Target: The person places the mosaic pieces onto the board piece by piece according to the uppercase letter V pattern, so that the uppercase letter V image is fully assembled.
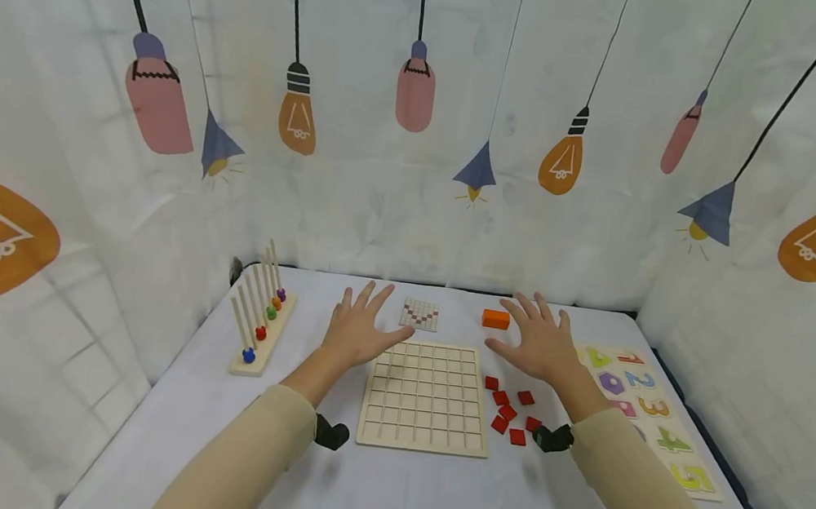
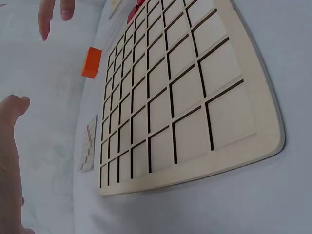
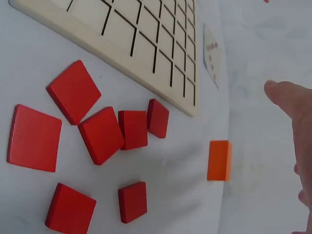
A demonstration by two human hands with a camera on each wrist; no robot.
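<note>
Both hands hover over the table with fingers spread and hold nothing. My left hand [image 1: 358, 332] is above the far left corner of a wooden grid board [image 1: 427, 397], whose square cells hold no tiles. To the board's right, my right hand [image 1: 540, 343] is raised beyond a loose scatter of red square tiles [image 1: 501, 398]. The tiles [image 3: 34, 139] lie flat in the right wrist view, some touching each other. Behind the board is a small patterned card [image 1: 419, 314] with a grid and red squares. An orange block [image 1: 495, 319] sits near the right fingertips.
At the left stands a wooden peg rack [image 1: 263, 337] with upright rods and coloured beads. On the right lies a number puzzle board [image 1: 658, 418], partly covered by the right forearm. A white cloth wall [image 1: 426, 223] printed with lamps encloses the table.
</note>
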